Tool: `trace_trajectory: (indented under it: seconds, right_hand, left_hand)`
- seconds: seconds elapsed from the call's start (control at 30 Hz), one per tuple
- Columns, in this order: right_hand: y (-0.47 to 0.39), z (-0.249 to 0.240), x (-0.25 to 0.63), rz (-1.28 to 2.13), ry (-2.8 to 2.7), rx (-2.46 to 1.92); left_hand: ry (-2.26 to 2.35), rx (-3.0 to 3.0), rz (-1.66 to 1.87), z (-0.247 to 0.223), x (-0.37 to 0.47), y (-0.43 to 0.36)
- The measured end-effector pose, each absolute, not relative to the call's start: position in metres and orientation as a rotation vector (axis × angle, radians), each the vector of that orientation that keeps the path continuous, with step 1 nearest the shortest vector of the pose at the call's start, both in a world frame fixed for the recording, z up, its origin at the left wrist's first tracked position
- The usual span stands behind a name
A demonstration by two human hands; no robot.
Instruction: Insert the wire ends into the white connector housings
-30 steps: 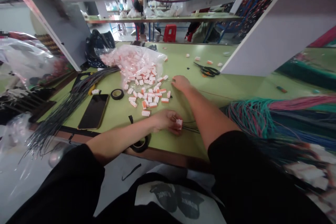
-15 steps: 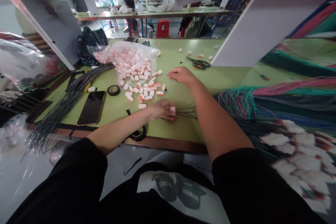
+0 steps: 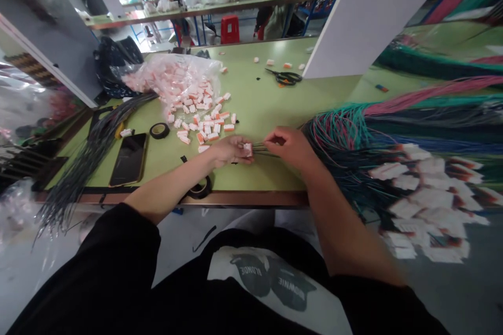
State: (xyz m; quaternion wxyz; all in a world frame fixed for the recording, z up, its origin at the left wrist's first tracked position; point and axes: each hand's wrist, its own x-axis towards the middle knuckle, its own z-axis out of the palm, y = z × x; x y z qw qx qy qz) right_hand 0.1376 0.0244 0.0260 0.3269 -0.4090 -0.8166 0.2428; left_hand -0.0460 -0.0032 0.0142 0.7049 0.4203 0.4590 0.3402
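Observation:
My left hand (image 3: 230, 151) is closed around a small white-and-orange plastic connector (image 3: 247, 149), just above the bench's front edge. Several thin dark wires (image 3: 260, 151) run out of its right side. My right hand (image 3: 288, 147) pinches at these wires a short way right of the connector; which strand is between the fingertips is too small to make out. Left of and beyond my hands lies a loose heap of like connectors (image 3: 208, 124), spilling from a clear plastic bag (image 3: 192, 70).
On the left are a phone (image 3: 129, 159), a black tape roll (image 3: 159, 130) and a bundle of grey wires (image 3: 98, 141). Another tape roll (image 3: 202, 188) lies by the front edge. Scissors (image 3: 286, 77) lie farther back. Wired connectors (image 3: 424, 193) and coloured wires (image 3: 346, 120) fill the right.
My right hand has come down and toward me, from beside the connector heap to the wires. My left hand still holds the connector. The whole view has shifted somewhat.

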Motion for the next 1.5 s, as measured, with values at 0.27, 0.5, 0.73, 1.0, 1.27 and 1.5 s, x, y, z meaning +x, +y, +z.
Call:
trace_trajectory:
  seconds: [0.27, 0.5, 0.73, 1.0, 1.27, 1.5]
  right_hand:
    - [0.026, 0.021, 0.129, 0.415, -2.305, -1.057]
    - [0.025, 0.018, 0.127, 0.372, -2.345, -1.108]
    - [0.024, 0.017, 0.126, 0.379, -2.38, -1.149]
    - [0.02, 0.019, 0.121, 0.359, -2.429, -1.215]
    - [0.021, 0.015, 0.123, 0.455, -2.398, -1.159]
    - [0.023, 0.014, 0.127, 0.489, -2.313, -1.148]
  left_hand:
    - [0.911, 0.921, 0.743, -0.001, -0.054, 0.003]
    - [0.894, 0.935, 0.732, -0.002, -0.055, 0.004]
    - [0.961, 0.932, 0.747, 0.002, -0.052, 0.0]
    - [0.993, 0.925, 0.722, 0.007, -0.051, -0.001]
    - [1.013, 0.908, 0.732, 0.01, -0.049, -0.003]
    - [0.996, 0.895, 0.75, 0.01, -0.049, -0.002]
